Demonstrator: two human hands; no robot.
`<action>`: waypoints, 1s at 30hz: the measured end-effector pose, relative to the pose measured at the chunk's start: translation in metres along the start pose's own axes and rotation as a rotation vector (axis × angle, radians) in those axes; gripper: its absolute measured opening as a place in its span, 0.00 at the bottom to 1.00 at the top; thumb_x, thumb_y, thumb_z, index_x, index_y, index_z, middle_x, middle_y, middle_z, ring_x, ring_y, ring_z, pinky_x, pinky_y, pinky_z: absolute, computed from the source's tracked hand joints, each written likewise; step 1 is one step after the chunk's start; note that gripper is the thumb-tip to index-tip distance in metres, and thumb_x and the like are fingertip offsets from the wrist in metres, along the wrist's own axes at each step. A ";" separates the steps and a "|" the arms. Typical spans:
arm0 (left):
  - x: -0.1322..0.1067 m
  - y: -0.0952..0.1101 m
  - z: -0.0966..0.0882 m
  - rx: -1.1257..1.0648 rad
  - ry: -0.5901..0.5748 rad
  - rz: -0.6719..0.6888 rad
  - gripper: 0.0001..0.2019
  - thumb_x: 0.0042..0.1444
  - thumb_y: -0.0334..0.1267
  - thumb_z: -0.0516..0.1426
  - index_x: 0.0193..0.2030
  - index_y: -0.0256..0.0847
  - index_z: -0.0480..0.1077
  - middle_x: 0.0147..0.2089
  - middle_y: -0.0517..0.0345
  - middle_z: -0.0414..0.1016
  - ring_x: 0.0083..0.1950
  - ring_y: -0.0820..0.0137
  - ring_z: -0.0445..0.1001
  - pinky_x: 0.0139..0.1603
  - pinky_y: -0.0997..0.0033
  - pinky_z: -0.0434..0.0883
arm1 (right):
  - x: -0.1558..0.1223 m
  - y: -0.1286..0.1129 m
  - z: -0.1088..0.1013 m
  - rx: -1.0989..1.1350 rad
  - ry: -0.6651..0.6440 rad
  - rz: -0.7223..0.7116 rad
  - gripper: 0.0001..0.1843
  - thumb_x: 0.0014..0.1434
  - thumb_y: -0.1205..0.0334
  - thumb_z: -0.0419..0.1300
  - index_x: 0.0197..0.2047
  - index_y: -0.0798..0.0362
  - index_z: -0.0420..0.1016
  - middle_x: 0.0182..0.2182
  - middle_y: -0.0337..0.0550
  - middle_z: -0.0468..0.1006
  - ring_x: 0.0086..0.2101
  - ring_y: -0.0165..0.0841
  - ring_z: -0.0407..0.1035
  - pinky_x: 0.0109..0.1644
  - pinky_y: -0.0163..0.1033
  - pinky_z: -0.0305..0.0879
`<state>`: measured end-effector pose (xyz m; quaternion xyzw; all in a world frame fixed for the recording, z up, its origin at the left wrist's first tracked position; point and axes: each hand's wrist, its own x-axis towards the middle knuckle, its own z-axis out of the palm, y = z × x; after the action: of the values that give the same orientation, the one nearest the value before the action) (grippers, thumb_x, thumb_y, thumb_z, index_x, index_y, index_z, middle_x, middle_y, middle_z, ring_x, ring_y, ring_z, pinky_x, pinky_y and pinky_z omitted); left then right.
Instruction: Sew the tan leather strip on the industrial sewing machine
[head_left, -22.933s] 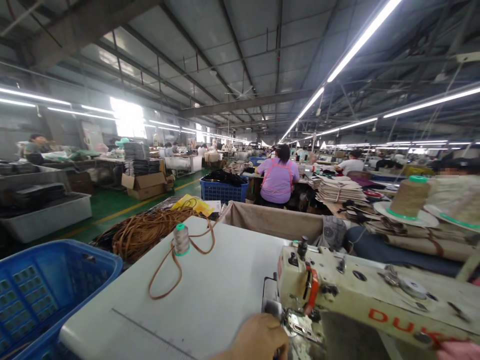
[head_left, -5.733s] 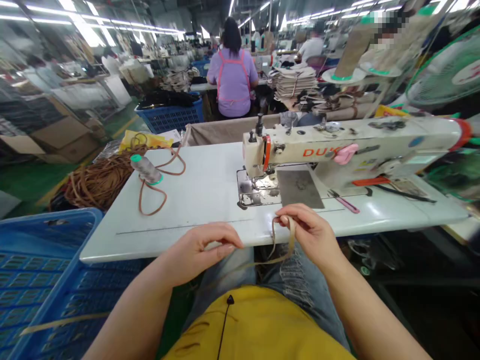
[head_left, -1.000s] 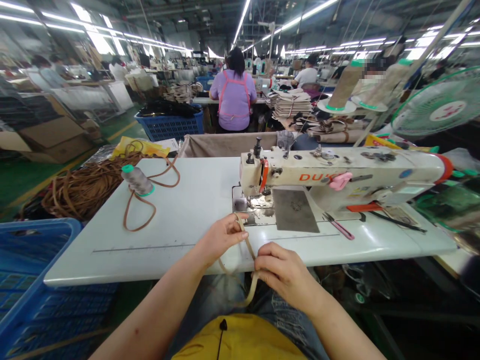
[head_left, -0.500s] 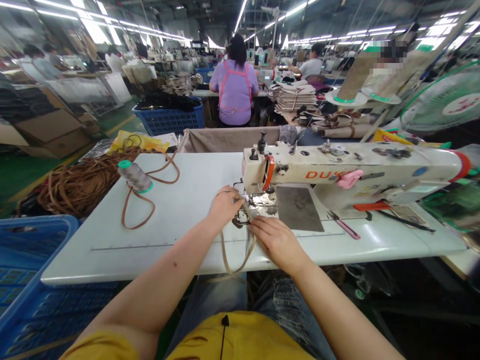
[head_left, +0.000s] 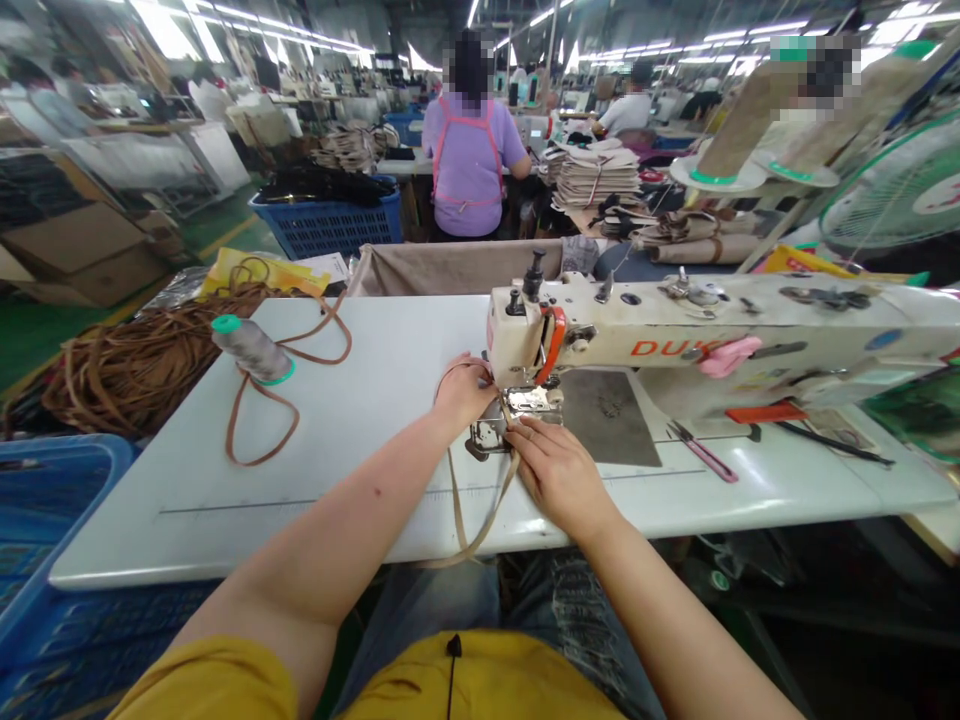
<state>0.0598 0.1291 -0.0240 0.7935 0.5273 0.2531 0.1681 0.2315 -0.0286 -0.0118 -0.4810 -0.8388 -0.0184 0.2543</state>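
A narrow tan strap (head_left: 489,520) runs up from a loop hanging over the table's front edge to the needle area of the sewing machine (head_left: 592,335). My left hand (head_left: 463,392) is closed on the strap just left of the presser foot, its fingertips close to the machine head. Below the foot, my right hand (head_left: 559,460) pinches the strap against the metal plate (head_left: 491,435), fingers pressed together. Part of the strap curves up behind the left hand. Under the machine head, the strap's end is hidden.
On the white table (head_left: 360,420) lie a grey thread cone (head_left: 255,350) with a brown strap (head_left: 262,455), and pink-handled snips (head_left: 705,452). Brown straps (head_left: 135,370) are heaped left, above a blue basket (head_left: 67,480). A co-worker (head_left: 469,160) sits ahead; a fan (head_left: 892,185) stands right.
The view has shifted slightly. My left hand has moved a little closer to the machine head with the strap, while the right hand keeps its hold near the plate.
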 end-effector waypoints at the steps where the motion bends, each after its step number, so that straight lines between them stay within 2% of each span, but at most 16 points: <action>1: 0.002 0.001 0.000 0.006 -0.007 0.002 0.04 0.57 0.34 0.65 0.38 0.43 0.82 0.54 0.53 0.85 0.67 0.59 0.74 0.77 0.62 0.62 | 0.000 0.000 0.000 0.001 0.003 0.009 0.17 0.73 0.65 0.56 0.62 0.54 0.77 0.59 0.50 0.80 0.63 0.45 0.70 0.65 0.53 0.69; 8: 0.009 0.006 -0.001 0.027 -0.034 0.041 0.05 0.56 0.33 0.64 0.38 0.42 0.82 0.51 0.51 0.86 0.62 0.59 0.77 0.75 0.64 0.63 | -0.001 0.000 0.002 -0.009 -0.009 0.046 0.19 0.74 0.64 0.56 0.64 0.54 0.76 0.61 0.51 0.79 0.64 0.44 0.69 0.66 0.53 0.69; 30: 0.009 0.001 0.006 0.058 -0.023 0.020 0.10 0.59 0.35 0.62 0.45 0.43 0.82 0.55 0.49 0.84 0.64 0.56 0.76 0.73 0.61 0.66 | -0.001 -0.003 0.005 -0.022 -0.023 0.081 0.19 0.75 0.64 0.55 0.65 0.55 0.75 0.64 0.50 0.76 0.67 0.43 0.66 0.68 0.53 0.67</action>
<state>0.0666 0.1373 -0.0263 0.8061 0.5246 0.2302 0.1487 0.2274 -0.0303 -0.0159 -0.5174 -0.8213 -0.0118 0.2399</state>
